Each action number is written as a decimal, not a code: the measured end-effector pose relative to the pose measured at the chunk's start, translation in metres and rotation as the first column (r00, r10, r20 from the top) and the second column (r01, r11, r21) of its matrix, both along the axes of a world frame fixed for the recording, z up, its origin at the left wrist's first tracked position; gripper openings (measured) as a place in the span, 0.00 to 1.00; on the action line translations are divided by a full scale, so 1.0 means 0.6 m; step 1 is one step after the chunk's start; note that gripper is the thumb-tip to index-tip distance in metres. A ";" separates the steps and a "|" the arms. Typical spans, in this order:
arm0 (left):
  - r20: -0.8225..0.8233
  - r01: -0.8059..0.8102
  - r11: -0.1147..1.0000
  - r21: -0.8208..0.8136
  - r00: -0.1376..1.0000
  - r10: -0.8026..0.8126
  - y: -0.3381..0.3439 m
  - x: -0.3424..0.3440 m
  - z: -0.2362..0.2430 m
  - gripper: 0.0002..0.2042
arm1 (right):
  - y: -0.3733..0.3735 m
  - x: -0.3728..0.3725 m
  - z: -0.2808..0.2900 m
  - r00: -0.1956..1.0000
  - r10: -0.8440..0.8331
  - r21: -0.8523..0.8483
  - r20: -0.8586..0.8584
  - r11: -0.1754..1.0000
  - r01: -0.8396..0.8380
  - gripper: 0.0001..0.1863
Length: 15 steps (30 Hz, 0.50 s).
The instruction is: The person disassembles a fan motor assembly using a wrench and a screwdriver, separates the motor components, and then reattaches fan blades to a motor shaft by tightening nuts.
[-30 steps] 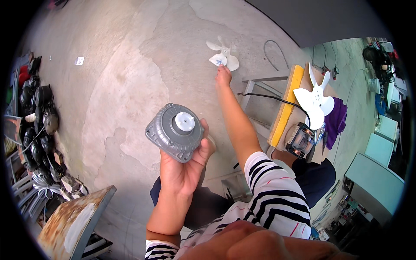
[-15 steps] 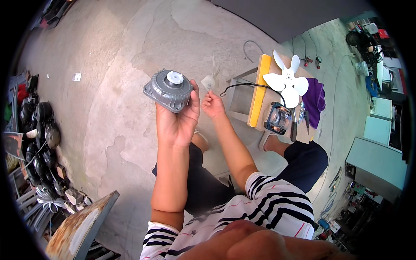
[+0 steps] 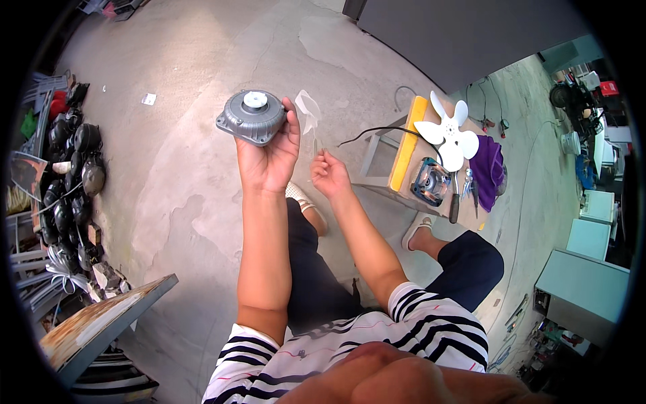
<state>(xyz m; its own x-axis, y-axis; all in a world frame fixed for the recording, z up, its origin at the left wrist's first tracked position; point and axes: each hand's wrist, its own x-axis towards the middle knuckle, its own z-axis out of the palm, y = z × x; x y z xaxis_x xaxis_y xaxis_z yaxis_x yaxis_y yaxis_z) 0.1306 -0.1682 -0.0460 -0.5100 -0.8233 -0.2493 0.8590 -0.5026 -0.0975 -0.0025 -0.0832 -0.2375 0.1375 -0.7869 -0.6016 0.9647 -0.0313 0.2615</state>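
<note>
A round grey ribbed metal motor with a white plastic hub on top rests upright in my left hand, fingers wrapped round its right side. To the right, my right hand is closed in a pinch on a thin, translucent plastic piece that stretches up and away from the fingertips; whether it is a bag or a loose strip of film is unclear. A white five-bladed fan lies on a small bench at the right, with an opened motor part showing its windings.
A black-handled screwdriver, smaller tools and a purple cloth lie on the bench, whose left side is yellow. A black cable juts out past it. Several dark compressors are heaped far left, near a rusty panel. A grey cabinet stands behind.
The motor has shifted slightly left in view and tips a little more upright. My right hand is slightly lower, and the translucent plastic now extends higher above it. The head view has moved a little.
</note>
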 end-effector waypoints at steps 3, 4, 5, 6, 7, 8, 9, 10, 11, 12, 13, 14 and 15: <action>0.180 -0.116 0.992 0.048 0.978 0.106 0.014 0.010 0.013 0.16 | 0.018 -0.002 0.090 0.988 0.089 -0.283 0.126 0.958 -0.051 0.05; 0.245 -0.129 0.990 0.053 0.963 0.112 0.022 0.012 0.017 0.16 | 0.030 -0.009 0.121 0.982 0.121 -0.381 0.145 0.923 -0.058 0.05; 0.304 -0.144 0.988 0.059 0.945 0.119 0.031 0.017 0.017 0.17 | 0.044 -0.016 0.150 0.976 0.170 -0.430 0.136 0.898 -0.096 0.03; 0.363 -0.157 0.985 0.064 0.924 0.124 0.041 0.023 0.017 0.18 | 0.061 -0.020 0.176 0.968 0.217 -0.477 0.124 0.869 -0.133 0.02; 0.386 -0.128 0.991 0.049 0.917 0.099 0.052 0.020 0.015 0.18 | 0.080 -0.033 0.201 0.962 0.253 -0.524 0.100 0.835 -0.165 0.01; 0.416 -0.113 0.993 0.023 0.905 0.093 0.067 0.015 0.018 0.18 | 0.100 -0.041 0.220 0.959 0.273 -0.553 0.076 0.812 -0.187 0.00; 0.446 -0.095 0.995 -0.003 0.891 0.086 0.085 0.008 0.022 0.18 | 0.123 -0.047 0.237 0.956 0.290 -0.579 0.051 0.788 -0.208 0.01; 0.480 -0.079 0.997 -0.019 0.874 0.079 0.107 0.006 0.024 0.17 | 0.151 -0.050 0.251 0.950 0.309 -0.598 0.033 0.768 -0.229 0.02; 0.483 -0.047 0.997 -0.053 0.873 0.067 0.125 0.000 0.020 0.16 | 0.176 -0.055 0.264 0.955 0.294 -0.580 0.023 0.783 -0.227 0.04; 0.478 0.007 0.996 -0.086 0.877 0.035 0.143 -0.008 0.021 0.15 | 0.203 -0.059 0.275 0.961 0.277 -0.574 0.009 0.789 -0.222 0.04; 0.465 0.057 0.990 -0.125 0.885 0.008 0.159 -0.022 0.027 0.15 | 0.225 -0.069 0.291 0.965 0.261 -0.569 -0.016 0.791 -0.223 0.04; 0.452 0.107 0.980 -0.166 0.892 -0.021 0.176 -0.037 0.035 0.15 | 0.248 -0.078 0.306 0.969 0.244 -0.565 -0.041 0.794 -0.224 0.04; 0.486 0.129 0.968 -0.214 0.874 -0.009 0.195 -0.055 0.045 0.14 | 0.272 -0.086 0.318 0.974 0.222 -0.571 -0.047 0.794 -0.208 0.04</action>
